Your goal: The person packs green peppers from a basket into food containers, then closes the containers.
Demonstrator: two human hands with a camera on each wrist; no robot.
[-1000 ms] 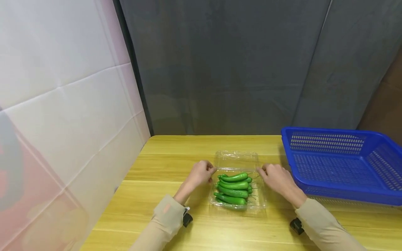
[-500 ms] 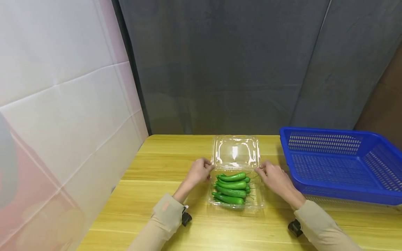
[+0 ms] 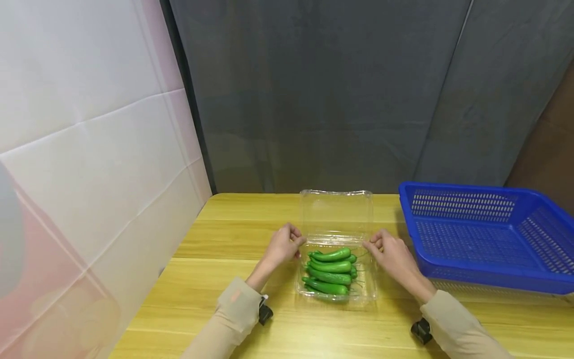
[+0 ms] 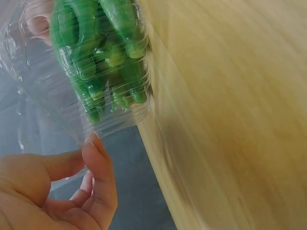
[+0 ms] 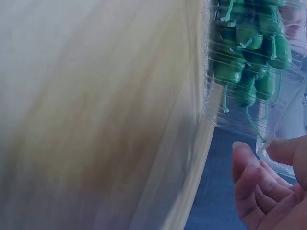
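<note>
A clear plastic clamshell box [image 3: 369,284] sits on the wooden table in the head view, its lid [image 3: 336,212] raised at the far side. Several green chili peppers [image 3: 331,267] lie side by side in its base, stems pointing right. At the hinge's left end, my left hand [image 3: 283,245] pinches the box edge between thumb and index finger; the left wrist view shows this hand [image 4: 72,187] up close. My right hand [image 3: 391,252] holds the hinge's right end, and in the right wrist view its thumb [image 5: 285,151] touches the box corner, other fingers curled below.
A blue perforated basket [image 3: 471,267] stands to the right of my right hand. The yellow wooden table [image 3: 233,239] ends at a dark grey curtain [image 3: 314,99] behind, and a white printed sheet [image 3: 112,149] hangs at the left.
The lid has swung at its hinge: it looked short and low a second ago and now reaches the table's far edge in view. Both hands stay at the hinge ends, almost still.
</note>
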